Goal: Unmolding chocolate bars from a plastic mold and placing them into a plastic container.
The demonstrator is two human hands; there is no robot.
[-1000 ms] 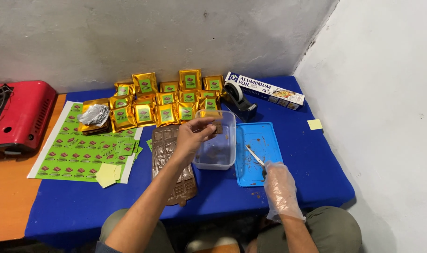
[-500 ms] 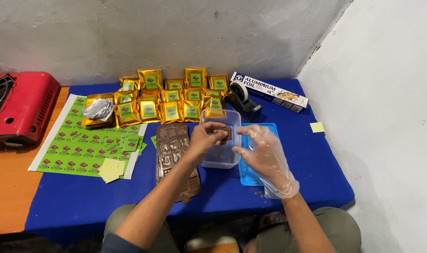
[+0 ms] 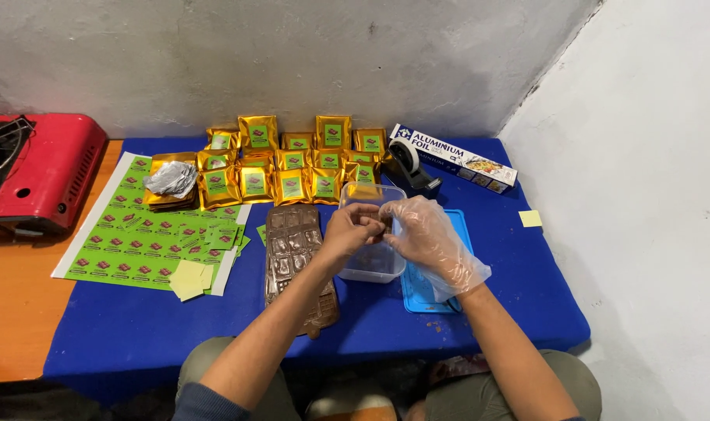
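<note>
- Where the person's knees showed at the bottom edge, the blue table (image 3: 136,335) began, with both forearms reaching out over it.
- The bare left hand (image 3: 353,230) and the right hand (image 3: 426,238), which wore a thin clear glove, met fingertip to fingertip above the clear plastic container (image 3: 370,261); they pinched something small and dark between them, too hidden to name.
- A brown chocolate mould (image 3: 296,261) lay just left of the container, and a blue lid (image 3: 448,292) lay touching its right side.
- Further left, a sheet of green stickers (image 3: 136,242) rested with yellow notes (image 3: 189,278) on its near corner.
- Beyond the hands stood rows of gold pouches (image 3: 292,160), a crumpled foil ball (image 3: 170,178) on the leftmost stack.
- A tape dispenser (image 3: 408,165) and a foil box (image 3: 452,157) sat near the wall, a red stove (image 3: 35,175) far left.
</note>
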